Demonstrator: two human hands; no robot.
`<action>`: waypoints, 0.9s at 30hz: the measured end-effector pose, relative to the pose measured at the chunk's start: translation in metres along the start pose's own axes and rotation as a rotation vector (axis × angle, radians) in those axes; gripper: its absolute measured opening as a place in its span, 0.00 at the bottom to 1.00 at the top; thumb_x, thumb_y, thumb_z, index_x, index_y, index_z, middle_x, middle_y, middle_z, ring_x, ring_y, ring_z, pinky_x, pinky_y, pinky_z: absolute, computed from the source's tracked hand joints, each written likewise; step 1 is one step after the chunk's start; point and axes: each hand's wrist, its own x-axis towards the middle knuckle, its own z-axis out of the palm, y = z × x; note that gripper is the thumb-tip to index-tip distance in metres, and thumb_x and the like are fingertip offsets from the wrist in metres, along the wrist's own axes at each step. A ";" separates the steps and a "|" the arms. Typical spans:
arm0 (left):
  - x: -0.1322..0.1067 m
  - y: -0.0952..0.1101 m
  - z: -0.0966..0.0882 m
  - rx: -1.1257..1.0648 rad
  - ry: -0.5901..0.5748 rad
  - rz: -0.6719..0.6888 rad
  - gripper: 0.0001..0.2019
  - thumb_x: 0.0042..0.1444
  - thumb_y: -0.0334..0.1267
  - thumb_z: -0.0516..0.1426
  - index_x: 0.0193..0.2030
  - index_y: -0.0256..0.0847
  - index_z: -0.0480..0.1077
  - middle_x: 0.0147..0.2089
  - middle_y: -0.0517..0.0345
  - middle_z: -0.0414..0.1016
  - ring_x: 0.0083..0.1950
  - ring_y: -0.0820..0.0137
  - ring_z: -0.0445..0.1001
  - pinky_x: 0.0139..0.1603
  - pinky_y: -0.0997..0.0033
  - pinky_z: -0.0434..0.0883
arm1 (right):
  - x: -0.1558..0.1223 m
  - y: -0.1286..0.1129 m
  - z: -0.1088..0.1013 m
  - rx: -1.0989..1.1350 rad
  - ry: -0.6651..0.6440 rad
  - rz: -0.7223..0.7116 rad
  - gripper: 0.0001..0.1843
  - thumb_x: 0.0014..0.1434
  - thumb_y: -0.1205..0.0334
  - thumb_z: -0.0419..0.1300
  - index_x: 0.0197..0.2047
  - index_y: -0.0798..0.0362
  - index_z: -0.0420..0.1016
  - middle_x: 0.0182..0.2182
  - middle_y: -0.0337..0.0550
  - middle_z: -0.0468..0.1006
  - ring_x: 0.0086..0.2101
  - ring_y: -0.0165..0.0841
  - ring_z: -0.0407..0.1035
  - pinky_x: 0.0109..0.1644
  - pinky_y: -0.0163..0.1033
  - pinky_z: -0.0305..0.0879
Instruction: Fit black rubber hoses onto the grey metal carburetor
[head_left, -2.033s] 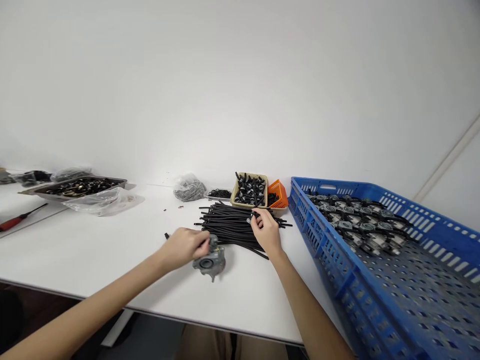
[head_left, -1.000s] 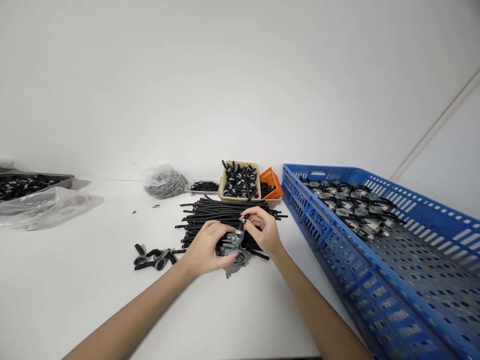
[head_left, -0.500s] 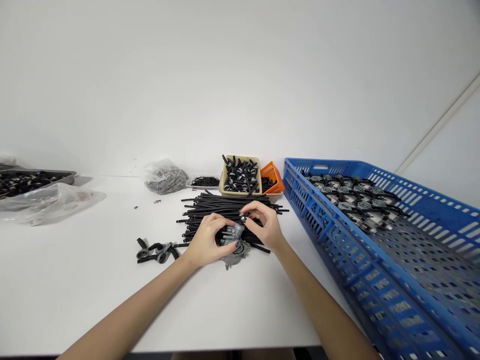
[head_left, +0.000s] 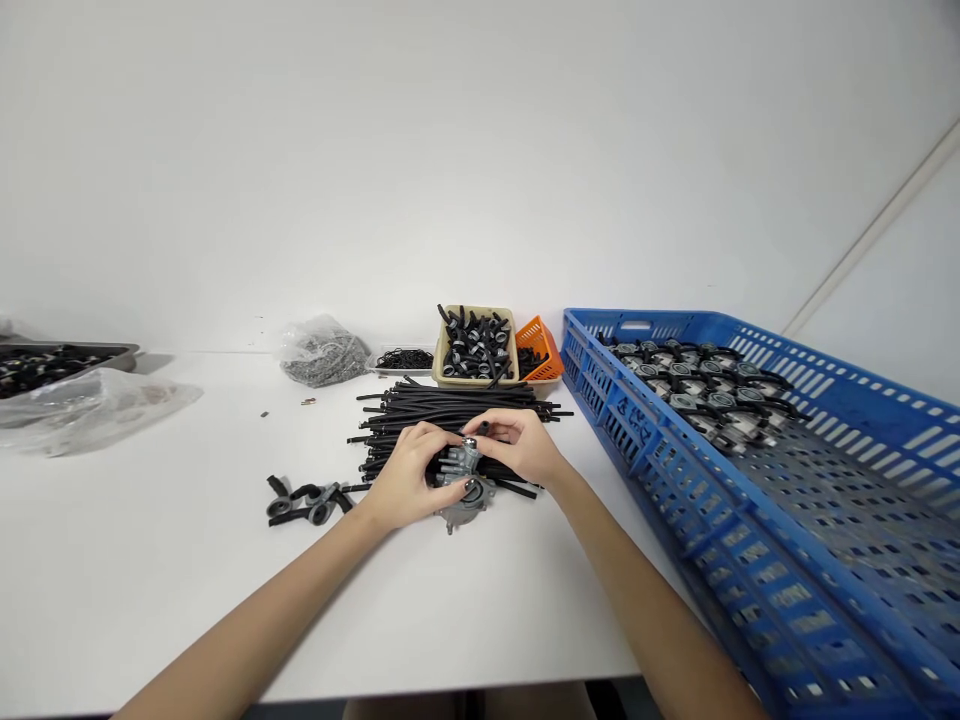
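Head view: the left hand (head_left: 409,480) grips a grey metal part (head_left: 463,488) at the middle of the bench (head_left: 150,580), just in front of a pile of black tubes (head_left: 442,415), its fingers wrapped around the part's left side. The right hand (head_left: 525,448) pinches a small dark piece (head_left: 482,429) against the top of the part, thumb and forefinger closed narrowly on it; whether the piece is already seated I cannot tell. The part looks like a small cast body, dull grey, with a round flange toward the bench's near edge and short studs or fittings on its upper side, partly hidden by both hands. It seems lifted a little or resting lightly on the bench; the contact is not clear. The likely slip here is the small piece escaping the pinch and rolling among the tubes, where black on black would hide it. A tilt of the part under pressure from the right hand could also skew the fit. To the left lie a few loose black clips (head_left: 304,502). Toward the far edge stand a beige box (head_left: 474,345) of black fittings and an orange basket (head_left: 538,350). At the right edge sits a blue crate (head_left: 750,520) holding similar parts.
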 end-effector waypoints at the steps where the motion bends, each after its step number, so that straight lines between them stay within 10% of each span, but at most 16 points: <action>1: 0.000 -0.001 0.000 0.004 0.000 0.004 0.16 0.53 0.44 0.59 0.47 0.40 0.70 0.44 0.51 0.73 0.48 0.60 0.68 0.53 0.56 0.62 | 0.000 0.000 0.000 0.022 -0.011 0.023 0.10 0.49 0.61 0.67 0.35 0.55 0.80 0.32 0.43 0.80 0.32 0.32 0.73 0.42 0.40 0.70; 27: 0.001 -0.004 -0.004 0.056 -0.068 0.038 0.14 0.58 0.45 0.53 0.47 0.40 0.69 0.44 0.52 0.74 0.47 0.60 0.68 0.51 0.57 0.63 | -0.001 0.002 -0.005 0.186 -0.122 0.008 0.14 0.54 0.56 0.67 0.41 0.54 0.80 0.36 0.45 0.82 0.41 0.36 0.75 0.51 0.45 0.69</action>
